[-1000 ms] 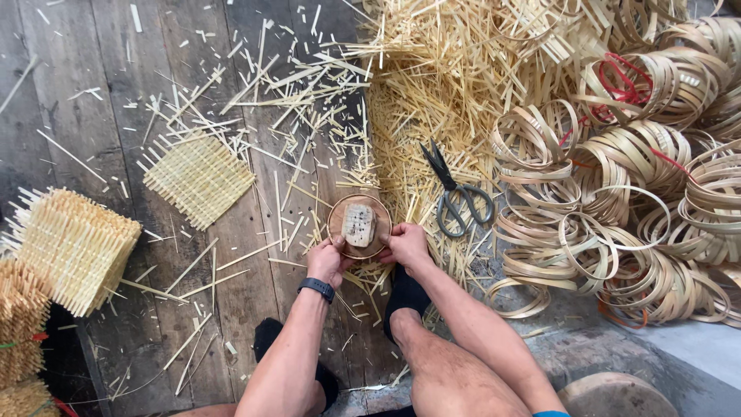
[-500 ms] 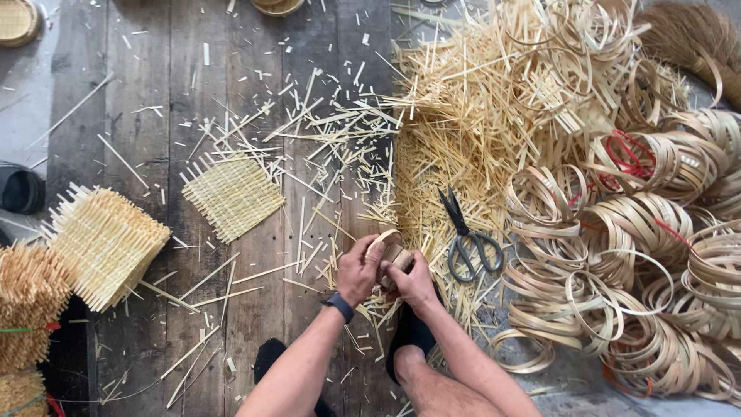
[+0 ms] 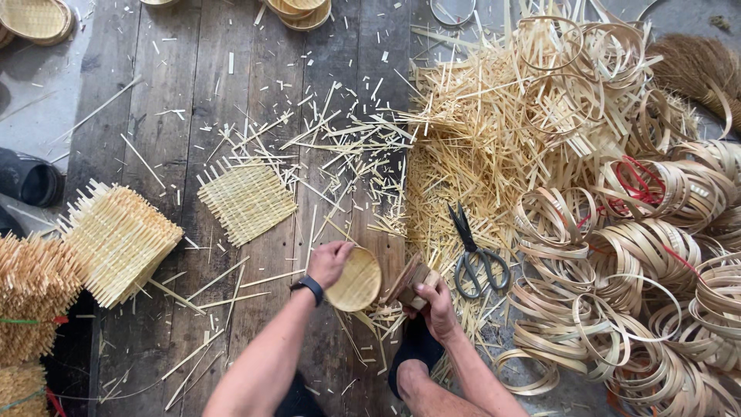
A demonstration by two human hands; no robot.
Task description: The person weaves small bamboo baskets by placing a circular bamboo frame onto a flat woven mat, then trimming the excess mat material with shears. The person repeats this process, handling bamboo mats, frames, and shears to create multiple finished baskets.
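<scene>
the left hand (image 3: 330, 262) now grips a small round woven tray (image 3: 356, 279), lifted clear of the wooden block (image 3: 411, 279) the right hand (image 3: 438, 307) clasps; a moment ago both hands pressed them together, so shaping looks done.

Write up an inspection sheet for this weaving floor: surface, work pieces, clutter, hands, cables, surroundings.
Surface: dark wooden plank floor, littered with offcuts.
Job's things: small round woven bamboo tray; small wooden block.
Clutter: square woven bamboo mat; black-handled scissors; pile of loose bamboo strips; heap of bamboo strip hoops.
Hands: left hand grips the tray's edge; right hand holds the block.
Cables: nothing seen.
Surroundings: stacked woven squares at left; finished trays top left.
</scene>
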